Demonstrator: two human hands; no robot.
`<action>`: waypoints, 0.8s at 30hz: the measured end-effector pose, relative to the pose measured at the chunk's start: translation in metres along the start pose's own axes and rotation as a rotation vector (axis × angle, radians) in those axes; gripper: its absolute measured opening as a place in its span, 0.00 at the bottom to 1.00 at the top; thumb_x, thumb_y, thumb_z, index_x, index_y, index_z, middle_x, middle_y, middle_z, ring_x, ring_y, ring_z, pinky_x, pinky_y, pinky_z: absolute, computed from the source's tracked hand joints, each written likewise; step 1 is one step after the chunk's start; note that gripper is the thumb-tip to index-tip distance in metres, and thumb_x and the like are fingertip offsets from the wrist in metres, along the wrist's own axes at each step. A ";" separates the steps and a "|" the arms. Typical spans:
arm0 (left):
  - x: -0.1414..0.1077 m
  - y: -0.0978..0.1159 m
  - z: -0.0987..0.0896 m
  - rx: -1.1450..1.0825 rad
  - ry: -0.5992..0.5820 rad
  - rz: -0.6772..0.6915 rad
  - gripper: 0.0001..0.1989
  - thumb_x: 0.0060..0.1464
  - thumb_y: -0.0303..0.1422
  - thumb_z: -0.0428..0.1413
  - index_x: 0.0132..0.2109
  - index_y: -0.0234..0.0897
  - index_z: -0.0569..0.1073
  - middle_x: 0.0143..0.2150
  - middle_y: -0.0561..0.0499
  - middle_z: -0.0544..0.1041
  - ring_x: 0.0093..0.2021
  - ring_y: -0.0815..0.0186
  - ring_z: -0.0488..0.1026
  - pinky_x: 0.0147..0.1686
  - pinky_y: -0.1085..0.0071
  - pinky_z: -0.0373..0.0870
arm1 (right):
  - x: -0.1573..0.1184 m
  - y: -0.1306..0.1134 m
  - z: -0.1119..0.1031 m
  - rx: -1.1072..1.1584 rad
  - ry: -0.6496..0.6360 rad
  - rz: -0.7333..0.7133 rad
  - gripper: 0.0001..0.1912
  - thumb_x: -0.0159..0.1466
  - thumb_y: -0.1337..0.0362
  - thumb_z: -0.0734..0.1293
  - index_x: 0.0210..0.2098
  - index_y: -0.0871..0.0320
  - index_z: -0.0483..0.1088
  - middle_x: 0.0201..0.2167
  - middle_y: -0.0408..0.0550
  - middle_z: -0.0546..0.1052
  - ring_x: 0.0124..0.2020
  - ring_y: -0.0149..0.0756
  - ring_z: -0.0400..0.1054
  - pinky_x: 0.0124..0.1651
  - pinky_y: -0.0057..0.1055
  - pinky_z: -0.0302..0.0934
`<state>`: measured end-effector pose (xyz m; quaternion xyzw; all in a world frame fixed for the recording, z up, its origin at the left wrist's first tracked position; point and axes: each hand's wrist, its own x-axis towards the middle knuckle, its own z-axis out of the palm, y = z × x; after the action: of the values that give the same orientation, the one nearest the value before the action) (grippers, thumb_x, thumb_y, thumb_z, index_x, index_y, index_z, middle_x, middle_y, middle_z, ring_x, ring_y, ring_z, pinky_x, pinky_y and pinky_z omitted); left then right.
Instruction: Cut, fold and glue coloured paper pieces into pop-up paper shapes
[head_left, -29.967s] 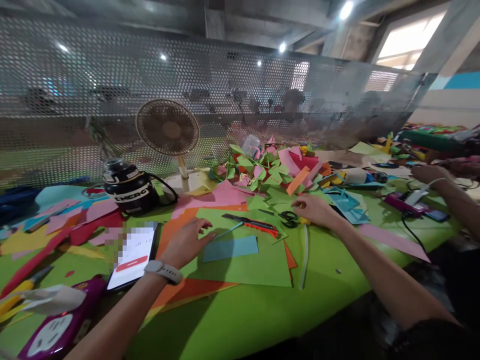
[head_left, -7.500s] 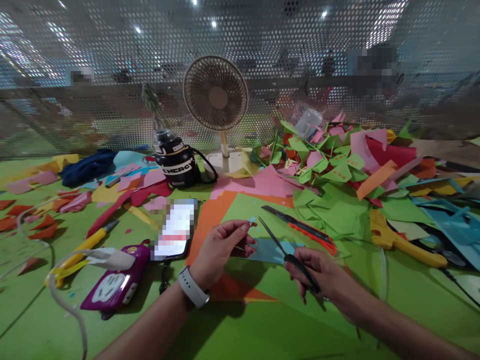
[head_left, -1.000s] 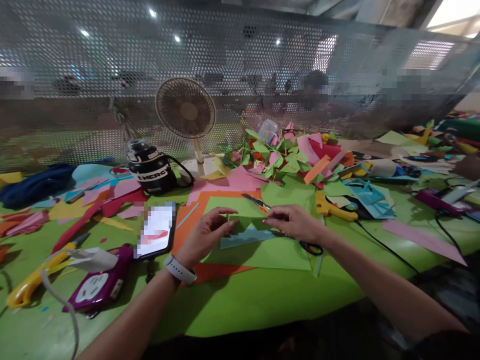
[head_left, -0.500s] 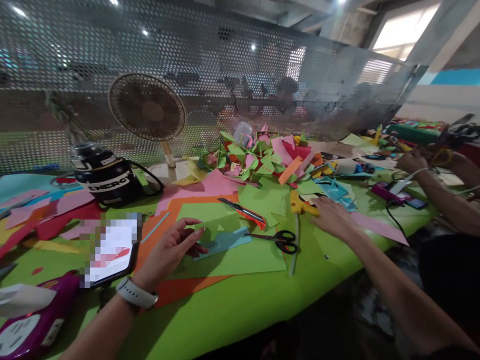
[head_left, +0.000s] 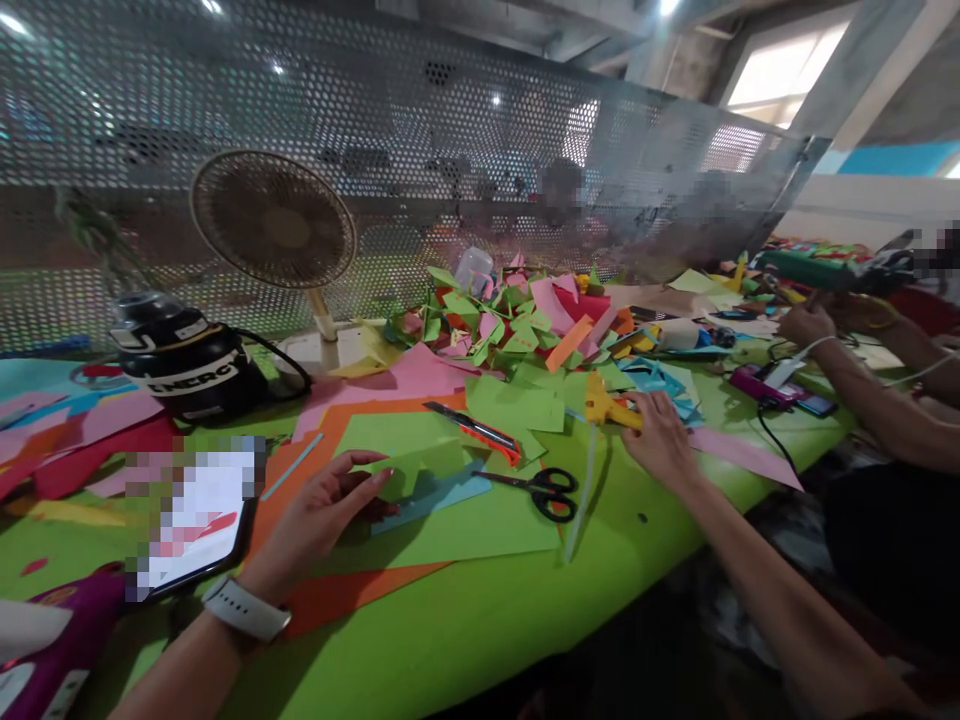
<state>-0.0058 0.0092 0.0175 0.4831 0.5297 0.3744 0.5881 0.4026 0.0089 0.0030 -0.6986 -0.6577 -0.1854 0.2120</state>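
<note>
Your right grip (head_left: 664,447) is grasping the yellow glue gun (head_left: 600,402) by its handle, just beyond the black scissors (head_left: 532,487) on the desk (head_left: 480,630). Your left grip (head_left: 322,515) is hovering by the blue paper strip (head_left: 442,502); I can't tell whether it's pinching anything.

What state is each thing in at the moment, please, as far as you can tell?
Scissors: lying flat, blades look closed.
Utility knife: lying flat, blade seems out.
Phone: screen lit.
Yellow glue gun: right hand on it; heat unclear.
Folded green paper: seemingly pinched by left hand.
Fan: upright; spinning unclear.
Black bottle: standing; seal unclear.
Near purple power strip: white adapter on top.
</note>
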 end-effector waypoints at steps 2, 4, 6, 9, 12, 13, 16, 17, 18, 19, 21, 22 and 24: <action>0.000 0.000 0.000 0.009 0.003 0.007 0.26 0.37 0.46 0.65 0.41 0.40 0.67 0.25 0.57 0.75 0.25 0.67 0.75 0.26 0.74 0.71 | -0.002 0.005 -0.003 0.010 0.028 0.024 0.23 0.52 0.72 0.59 0.48 0.60 0.66 0.39 0.56 0.68 0.46 0.48 0.63 0.48 0.42 0.59; 0.000 0.000 0.000 0.017 0.006 0.013 0.25 0.37 0.46 0.65 0.41 0.40 0.68 0.25 0.57 0.76 0.25 0.66 0.75 0.26 0.73 0.71 | -0.004 0.009 -0.005 0.060 0.054 0.065 0.23 0.53 0.70 0.60 0.48 0.59 0.67 0.38 0.55 0.68 0.44 0.49 0.63 0.47 0.43 0.60; 0.001 0.000 0.000 0.020 0.007 0.021 0.25 0.38 0.46 0.65 0.42 0.40 0.68 0.26 0.56 0.76 0.26 0.65 0.75 0.27 0.72 0.71 | -0.004 0.011 -0.006 0.143 0.087 0.110 0.22 0.53 0.68 0.60 0.48 0.58 0.68 0.37 0.54 0.70 0.43 0.48 0.64 0.47 0.43 0.60; 0.000 0.002 -0.001 0.058 -0.006 0.090 0.24 0.41 0.46 0.63 0.44 0.41 0.70 0.28 0.55 0.75 0.28 0.65 0.75 0.30 0.69 0.72 | 0.002 0.010 -0.008 0.286 0.158 0.157 0.20 0.55 0.64 0.60 0.47 0.58 0.69 0.36 0.54 0.72 0.41 0.47 0.65 0.46 0.43 0.61; -0.002 0.012 -0.004 0.187 -0.050 0.228 0.18 0.44 0.44 0.62 0.41 0.41 0.73 0.29 0.54 0.74 0.28 0.66 0.72 0.29 0.71 0.71 | 0.013 0.003 -0.013 0.476 0.181 0.203 0.20 0.55 0.59 0.62 0.46 0.58 0.68 0.36 0.52 0.72 0.36 0.43 0.66 0.43 0.41 0.62; -0.003 0.017 -0.004 0.236 -0.068 0.266 0.16 0.45 0.44 0.61 0.39 0.41 0.74 0.29 0.53 0.74 0.28 0.66 0.71 0.28 0.72 0.69 | 0.017 -0.001 -0.015 0.551 0.170 0.215 0.21 0.54 0.58 0.63 0.46 0.58 0.67 0.36 0.52 0.72 0.34 0.42 0.66 0.41 0.40 0.63; -0.002 0.038 0.004 0.368 -0.075 0.324 0.14 0.49 0.46 0.57 0.29 0.39 0.74 0.23 0.54 0.70 0.21 0.69 0.64 0.20 0.75 0.61 | 0.027 -0.014 -0.022 0.740 0.140 0.221 0.24 0.52 0.58 0.66 0.47 0.57 0.66 0.34 0.48 0.71 0.32 0.38 0.66 0.37 0.35 0.63; 0.000 0.046 0.011 0.418 -0.047 0.333 0.17 0.51 0.47 0.55 0.24 0.39 0.72 0.18 0.55 0.66 0.18 0.70 0.59 0.17 0.75 0.55 | 0.029 -0.020 -0.024 0.786 0.136 0.209 0.24 0.52 0.58 0.66 0.48 0.57 0.65 0.33 0.46 0.70 0.32 0.37 0.66 0.36 0.34 0.63; 0.002 0.054 0.020 0.485 -0.043 0.377 0.19 0.51 0.47 0.55 0.22 0.39 0.71 0.15 0.56 0.62 0.16 0.71 0.56 0.16 0.75 0.52 | 0.030 -0.025 -0.025 0.822 0.132 0.194 0.24 0.52 0.59 0.67 0.48 0.56 0.65 0.32 0.45 0.70 0.31 0.36 0.65 0.36 0.33 0.62; 0.004 0.062 0.030 0.540 -0.028 0.469 0.19 0.50 0.47 0.56 0.20 0.39 0.71 0.15 0.56 0.62 0.17 0.70 0.56 0.17 0.75 0.52 | 0.032 -0.030 -0.027 0.849 0.125 0.178 0.25 0.51 0.60 0.67 0.49 0.55 0.65 0.32 0.44 0.69 0.30 0.35 0.65 0.36 0.32 0.62; 0.011 0.074 0.055 0.608 0.032 0.620 0.16 0.47 0.48 0.58 0.28 0.40 0.75 0.18 0.55 0.67 0.19 0.68 0.61 0.21 0.74 0.55 | 0.032 -0.041 -0.029 0.895 0.100 0.152 0.25 0.51 0.62 0.68 0.49 0.54 0.65 0.31 0.42 0.68 0.29 0.34 0.64 0.35 0.31 0.61; 0.016 0.079 0.068 0.671 0.051 0.657 0.17 0.45 0.48 0.60 0.37 0.40 0.77 0.19 0.55 0.68 0.21 0.66 0.64 0.23 0.74 0.57 | 0.032 -0.046 -0.030 0.919 0.081 0.144 0.25 0.50 0.62 0.68 0.48 0.54 0.65 0.30 0.42 0.67 0.29 0.34 0.63 0.34 0.31 0.61; 0.026 0.083 0.091 0.894 0.100 0.677 0.26 0.42 0.48 0.61 0.47 0.38 0.74 0.20 0.53 0.70 0.25 0.60 0.69 0.27 0.72 0.60 | 0.030 -0.054 -0.031 0.984 0.037 0.127 0.26 0.50 0.63 0.68 0.49 0.53 0.64 0.30 0.41 0.67 0.29 0.34 0.63 0.33 0.31 0.61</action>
<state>0.0942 0.0395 0.0886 0.8099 0.4795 0.3041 0.1474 0.3511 0.0200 0.0483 -0.5510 -0.6196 0.1481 0.5390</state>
